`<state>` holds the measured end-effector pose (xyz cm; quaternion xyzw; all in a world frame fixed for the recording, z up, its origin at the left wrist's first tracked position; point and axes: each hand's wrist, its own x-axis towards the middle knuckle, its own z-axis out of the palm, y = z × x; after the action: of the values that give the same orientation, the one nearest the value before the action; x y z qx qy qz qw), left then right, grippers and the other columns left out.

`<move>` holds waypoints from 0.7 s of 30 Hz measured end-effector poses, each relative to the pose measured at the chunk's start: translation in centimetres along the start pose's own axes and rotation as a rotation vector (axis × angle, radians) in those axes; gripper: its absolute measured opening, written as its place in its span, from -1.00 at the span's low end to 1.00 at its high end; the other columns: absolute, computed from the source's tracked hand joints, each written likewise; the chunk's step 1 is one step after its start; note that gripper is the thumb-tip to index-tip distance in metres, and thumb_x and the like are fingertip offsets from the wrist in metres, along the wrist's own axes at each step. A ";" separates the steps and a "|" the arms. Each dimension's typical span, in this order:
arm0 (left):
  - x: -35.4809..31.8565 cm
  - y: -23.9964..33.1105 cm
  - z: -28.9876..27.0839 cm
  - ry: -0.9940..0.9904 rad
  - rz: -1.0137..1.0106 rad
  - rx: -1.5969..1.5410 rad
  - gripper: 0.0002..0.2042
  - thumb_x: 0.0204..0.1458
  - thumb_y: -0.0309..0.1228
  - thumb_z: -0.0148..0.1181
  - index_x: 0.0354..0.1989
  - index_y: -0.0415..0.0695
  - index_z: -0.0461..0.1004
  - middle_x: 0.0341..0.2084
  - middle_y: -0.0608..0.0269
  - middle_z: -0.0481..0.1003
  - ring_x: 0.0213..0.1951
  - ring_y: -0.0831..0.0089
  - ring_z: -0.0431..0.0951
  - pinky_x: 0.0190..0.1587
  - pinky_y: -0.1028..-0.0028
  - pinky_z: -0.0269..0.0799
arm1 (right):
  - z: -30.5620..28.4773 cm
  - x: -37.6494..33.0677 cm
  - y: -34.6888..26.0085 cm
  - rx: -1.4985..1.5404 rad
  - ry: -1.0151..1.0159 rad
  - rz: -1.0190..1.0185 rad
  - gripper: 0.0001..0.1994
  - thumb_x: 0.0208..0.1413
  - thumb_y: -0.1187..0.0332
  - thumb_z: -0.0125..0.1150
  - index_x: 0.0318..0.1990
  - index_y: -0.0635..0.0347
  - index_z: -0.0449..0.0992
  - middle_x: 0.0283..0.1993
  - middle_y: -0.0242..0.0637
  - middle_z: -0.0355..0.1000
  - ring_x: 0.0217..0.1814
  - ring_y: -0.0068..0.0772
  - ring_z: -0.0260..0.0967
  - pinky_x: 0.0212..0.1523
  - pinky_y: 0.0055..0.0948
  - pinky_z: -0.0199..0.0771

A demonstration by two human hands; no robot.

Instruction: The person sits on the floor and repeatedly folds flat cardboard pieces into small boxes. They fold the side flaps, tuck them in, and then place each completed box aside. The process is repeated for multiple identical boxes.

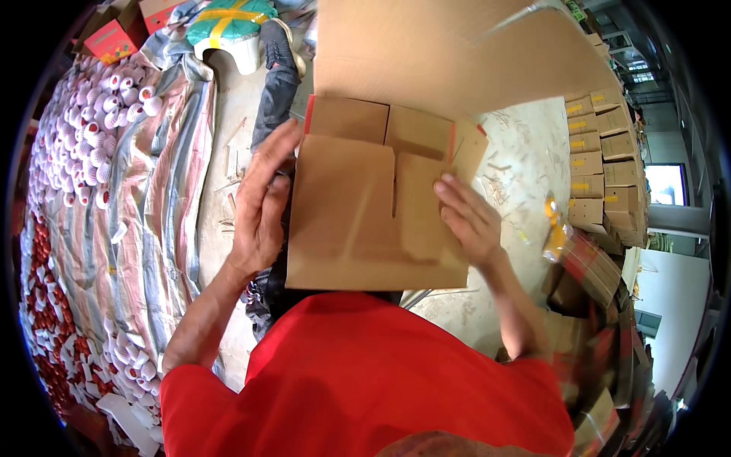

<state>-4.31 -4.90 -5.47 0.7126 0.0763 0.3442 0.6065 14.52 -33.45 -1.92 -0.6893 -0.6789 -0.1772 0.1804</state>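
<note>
A brown cardboard box (343, 221) sits before me at my lap, its inner flaps folded in with a slit between them. One large flap (449, 53) stands raised on the far side, and red shows along some edges. My left hand (263, 202) lies along the box's left side, fingers stretched out toward its far corner. On the right, my right hand (472, 217) rests its fingers, stretched and close together, on the folded flap near the right edge. The inside of the box is hidden.
At left, fruits in white foam nets (91, 145) are heaped on a striped sheet (145, 228). Loose red fruits (46, 305) lie nearer. A white stool with a green cover (228, 27) stands beyond. Stacked cartons (601, 152) and a yellow tape dispenser (560, 232) are at right.
</note>
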 end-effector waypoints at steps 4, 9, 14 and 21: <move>-1.6 -1.9 -3.1 -0.364 0.272 0.493 -0.48 -0.14 -0.66 0.09 0.11 -0.31 0.59 0.24 -0.05 0.52 0.36 -0.06 0.42 0.37 0.01 0.32 | 0.7 -2.0 -2.7 0.061 -0.038 0.035 -0.92 0.16 0.60 0.32 -0.27 0.29 0.52 0.14 -0.04 0.61 0.27 0.06 0.56 0.21 -0.07 0.68; -4.4 -0.8 -4.2 -0.527 0.294 0.590 -0.51 -0.10 -0.55 0.19 0.12 -0.30 0.57 0.24 -0.03 0.51 0.36 -0.04 0.42 0.29 0.01 0.37 | 0.9 -3.7 -5.2 0.157 -0.130 0.081 -0.92 0.05 0.62 0.33 -0.32 0.30 0.55 0.21 -0.09 0.57 0.30 0.04 0.53 0.20 -0.07 0.69; -6.4 0.3 -4.3 -0.623 0.209 0.624 -0.37 -0.09 -0.30 0.37 0.20 -0.37 0.47 0.28 -0.12 0.43 0.35 -0.10 0.40 0.29 -0.01 0.37 | 1.0 -3.9 -5.4 0.161 -0.140 0.098 -0.91 0.04 0.61 0.34 -0.30 0.32 0.55 0.20 -0.09 0.58 0.26 0.03 0.56 0.15 -0.07 0.69; -2.5 -1.0 -2.9 -0.598 0.264 0.773 -0.43 -0.08 -0.32 0.25 0.15 -0.35 0.48 0.19 -0.13 0.43 0.23 -0.09 0.42 0.28 0.10 0.31 | 2.6 -2.9 -1.8 0.212 -0.145 0.171 -0.81 0.03 0.56 0.37 -0.19 0.30 0.55 0.18 -0.10 0.59 0.26 0.02 0.55 0.18 -0.13 0.65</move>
<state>-7.57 -3.61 -7.28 0.9561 -0.0697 0.1452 0.2449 12.71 -34.70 -5.59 -0.7328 -0.6438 -0.0380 0.2173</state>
